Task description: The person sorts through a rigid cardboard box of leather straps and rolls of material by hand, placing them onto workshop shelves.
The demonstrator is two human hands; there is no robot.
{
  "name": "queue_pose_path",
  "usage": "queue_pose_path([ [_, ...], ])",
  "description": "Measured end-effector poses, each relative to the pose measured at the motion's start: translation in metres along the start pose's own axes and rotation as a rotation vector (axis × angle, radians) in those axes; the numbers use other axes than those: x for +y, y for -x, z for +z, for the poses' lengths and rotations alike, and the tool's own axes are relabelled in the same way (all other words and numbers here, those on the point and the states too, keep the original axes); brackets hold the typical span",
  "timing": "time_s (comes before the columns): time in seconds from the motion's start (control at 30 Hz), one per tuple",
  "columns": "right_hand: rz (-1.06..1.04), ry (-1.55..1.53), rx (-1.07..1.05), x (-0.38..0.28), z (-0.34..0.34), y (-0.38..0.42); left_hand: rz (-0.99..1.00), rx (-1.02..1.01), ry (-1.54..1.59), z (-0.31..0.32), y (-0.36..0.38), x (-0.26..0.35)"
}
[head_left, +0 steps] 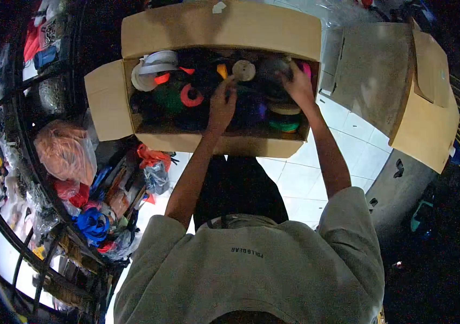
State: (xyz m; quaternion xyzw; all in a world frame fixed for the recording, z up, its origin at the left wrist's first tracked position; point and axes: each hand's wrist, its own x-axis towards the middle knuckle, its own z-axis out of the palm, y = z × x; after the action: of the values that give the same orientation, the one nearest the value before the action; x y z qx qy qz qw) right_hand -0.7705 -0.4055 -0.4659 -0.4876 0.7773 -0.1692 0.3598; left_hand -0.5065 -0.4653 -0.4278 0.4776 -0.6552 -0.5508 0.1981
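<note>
An open cardboard box (219,141) in front of me holds several rolls, apparently of ribbon or strap. My left hand (222,105) reaches over its middle, fingers bent and slightly apart with nothing visible in them. Just beyond its fingertips are a yellow piece (222,71) and a pale round roll end (244,70). On the right side, my right hand (298,86) grips the edge of a dark roll (269,71), whose outline is blurred. Below that hand lies a green roll (284,123). White rolls (157,63) and a red ring-shaped roll (191,95) sit at the left.
A second cardboard box (424,113) stands on the right, beside white floor tiles (305,181). At the left, a dark metal rack (41,189) borders bagged orange material (65,151), a blue bundle (92,225) and plastic bags. The box flaps are spread outward.
</note>
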Motion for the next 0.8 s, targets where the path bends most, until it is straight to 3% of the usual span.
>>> queue_pose_path([
  [0.07,0.081,-0.083,0.284,-0.042,-0.021,0.02,-0.108,0.036,0.125,-0.001,-0.009,-0.001],
  [0.1,0.047,-0.337,0.27,-0.079,-0.042,0.038,-0.261,0.114,0.375,-0.002,-0.014,-0.005],
  [0.13,0.045,-0.339,0.268,-0.097,-0.045,0.054,-0.415,0.193,0.626,-0.004,-0.016,-0.008],
  [0.2,0.207,-0.751,0.008,-0.121,-0.045,0.079,-0.474,0.123,0.772,-0.016,-0.011,0.008],
  [0.27,0.241,-0.622,-0.173,-0.135,-0.028,0.095,-0.936,-0.241,1.34,-0.034,-0.003,0.05],
  [0.33,0.165,-0.53,-0.184,-0.133,0.0,0.106,-0.918,-0.254,1.227,-0.027,0.022,0.03],
  [0.4,0.089,-0.441,-0.198,-0.128,0.016,0.115,-0.714,-0.526,1.883,-0.023,0.051,0.001],
  [0.43,-0.001,-0.393,-0.226,-0.125,0.018,0.119,-0.713,-0.523,1.88,-0.021,0.064,-0.012],
  [0.47,-0.091,-0.342,-0.256,-0.123,0.02,0.124,-0.764,-0.391,1.647,-0.02,0.079,-0.025],
  [0.5,-0.067,-0.51,-0.308,-0.125,0.023,0.13,-0.804,-0.261,1.413,-0.021,0.093,-0.029],
  [0.6,-0.018,-0.527,-0.465,-0.118,0.035,0.151,-0.793,-0.178,1.386,-0.025,0.128,-0.005],
  [0.67,-0.077,-0.51,-0.454,-0.11,0.047,0.164,-0.867,-0.19,1.49,-0.028,0.155,-0.019],
  [0.73,0.025,-0.607,-0.412,-0.117,0.043,0.18,-0.933,-0.206,1.591,-0.036,0.172,-0.015],
  [0.8,0.063,-0.552,-0.397,-0.125,0.036,0.191,-1.034,-0.107,1.212,-0.046,0.185,0.002],
])
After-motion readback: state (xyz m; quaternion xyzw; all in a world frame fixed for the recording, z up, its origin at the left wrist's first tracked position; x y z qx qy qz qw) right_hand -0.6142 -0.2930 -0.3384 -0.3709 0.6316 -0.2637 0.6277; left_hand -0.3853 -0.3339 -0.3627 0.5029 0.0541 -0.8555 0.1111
